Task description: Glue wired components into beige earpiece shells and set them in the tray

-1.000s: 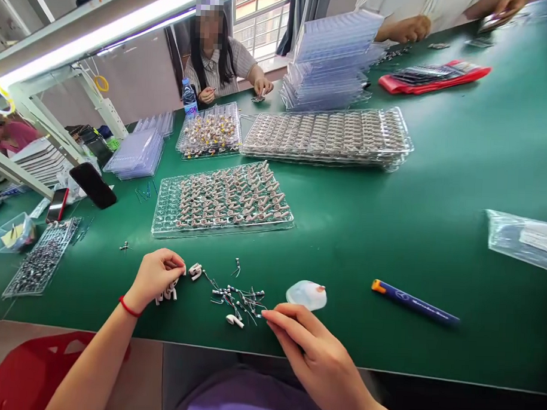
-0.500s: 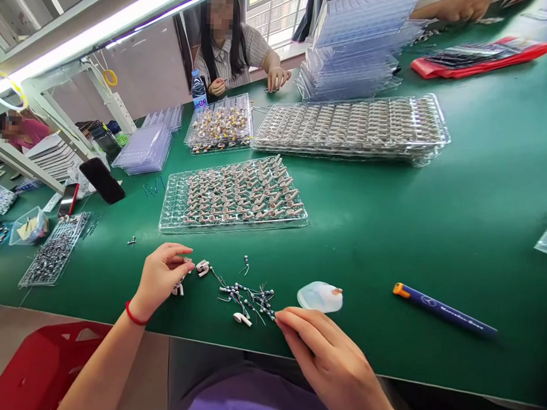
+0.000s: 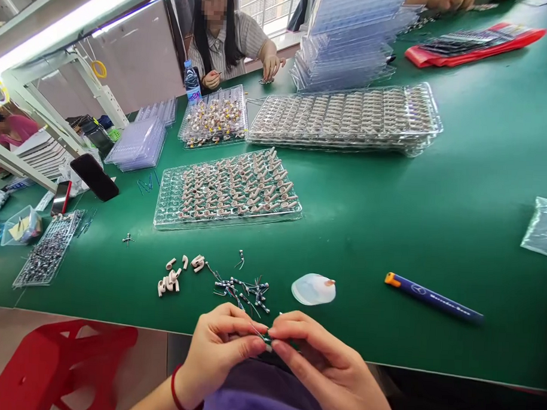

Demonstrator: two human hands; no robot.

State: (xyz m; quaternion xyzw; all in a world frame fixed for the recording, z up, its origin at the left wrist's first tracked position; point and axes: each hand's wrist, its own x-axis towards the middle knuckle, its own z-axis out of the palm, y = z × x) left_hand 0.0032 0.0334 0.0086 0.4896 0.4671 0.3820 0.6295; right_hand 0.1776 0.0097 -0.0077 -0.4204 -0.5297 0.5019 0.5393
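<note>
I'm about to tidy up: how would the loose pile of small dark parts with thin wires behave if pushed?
The loose pile of small dark parts with thin wires would likely drag in clumps, since wires cross. It should probably flex, as some wires curve. A stray part might slide freely, lying apart on the smooth green tabletop.

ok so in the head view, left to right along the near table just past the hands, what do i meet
Tray of small dark parts, pale earbud shells, small wired parts, translucent whitish piece, dark blue pen-shaped tool with orange end.
</note>
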